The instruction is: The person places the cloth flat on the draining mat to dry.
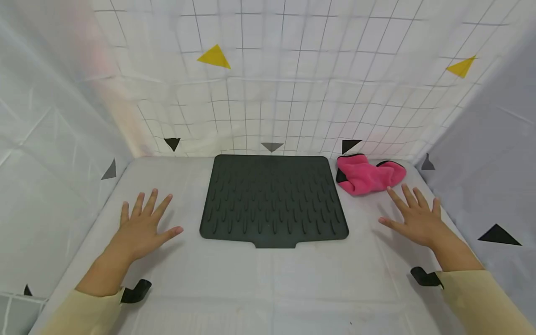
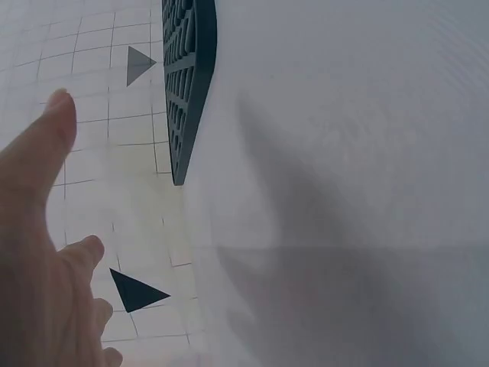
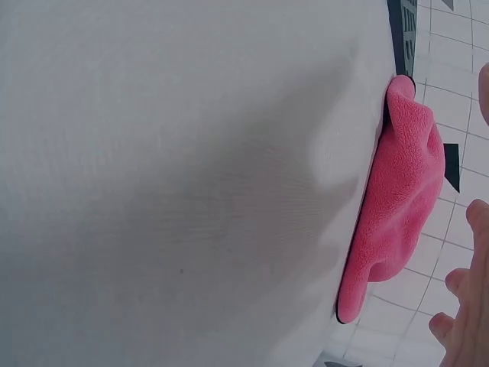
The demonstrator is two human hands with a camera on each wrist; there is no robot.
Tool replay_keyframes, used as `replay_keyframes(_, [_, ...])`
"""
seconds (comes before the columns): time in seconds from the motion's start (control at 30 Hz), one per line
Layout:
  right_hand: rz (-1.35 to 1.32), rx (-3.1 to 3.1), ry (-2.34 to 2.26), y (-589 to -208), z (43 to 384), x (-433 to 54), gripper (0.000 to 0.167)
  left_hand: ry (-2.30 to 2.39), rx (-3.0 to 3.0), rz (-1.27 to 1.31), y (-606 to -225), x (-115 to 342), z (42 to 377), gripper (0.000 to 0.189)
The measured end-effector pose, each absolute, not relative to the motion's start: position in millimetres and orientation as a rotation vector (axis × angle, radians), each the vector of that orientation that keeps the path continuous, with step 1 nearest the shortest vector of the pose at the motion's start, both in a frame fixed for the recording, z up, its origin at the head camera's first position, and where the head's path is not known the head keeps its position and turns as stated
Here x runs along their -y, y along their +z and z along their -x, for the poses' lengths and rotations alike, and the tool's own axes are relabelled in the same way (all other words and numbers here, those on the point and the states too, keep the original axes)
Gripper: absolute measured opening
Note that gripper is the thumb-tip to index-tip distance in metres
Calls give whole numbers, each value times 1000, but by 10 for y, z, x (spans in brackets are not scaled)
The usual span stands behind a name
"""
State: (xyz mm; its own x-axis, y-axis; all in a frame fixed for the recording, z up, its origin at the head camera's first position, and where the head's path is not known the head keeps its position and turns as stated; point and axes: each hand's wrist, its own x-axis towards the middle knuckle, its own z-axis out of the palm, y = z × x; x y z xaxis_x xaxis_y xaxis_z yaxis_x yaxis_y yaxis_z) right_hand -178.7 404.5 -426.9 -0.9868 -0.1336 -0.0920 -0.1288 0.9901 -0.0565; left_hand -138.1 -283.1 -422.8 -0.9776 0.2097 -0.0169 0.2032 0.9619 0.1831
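A dark ridged rubber mat (image 1: 274,195) with a small tab at its front edge lies in the middle of the white surface. To its right, a crumpled pink cloth (image 1: 368,174) with black edging sits near the back wall; it fills much of the right wrist view too. My left hand (image 1: 140,228) hovers left of the mat with fingers spread and nothing held. On the other side my right hand (image 1: 418,221), fingers also spread, is just in front of the cloth, its fingertips close to the cloth's front edge in the head view. Both hands cast shadows on the surface.
A white sheet with grid lines forms the back wall (image 1: 268,93), bearing yellow and black triangles. Pale side walls (image 1: 481,163) stand left and right. A black wrist mount (image 1: 136,291) pokes out of the left sleeve, and a similar one (image 1: 425,277) out of the right.
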Motion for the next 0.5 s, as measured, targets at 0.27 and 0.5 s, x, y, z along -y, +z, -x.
replay_keyframes(0.27, [216,-3054,-69,-4266,1817,-3997,106,275,-3082,-324,-4216,2768,1397,96])
replay_keyframes(0.5, [248,-3055,-72,-4260,1843,-3999,105,250,-3079,-326,-4212,2739,1414,97])
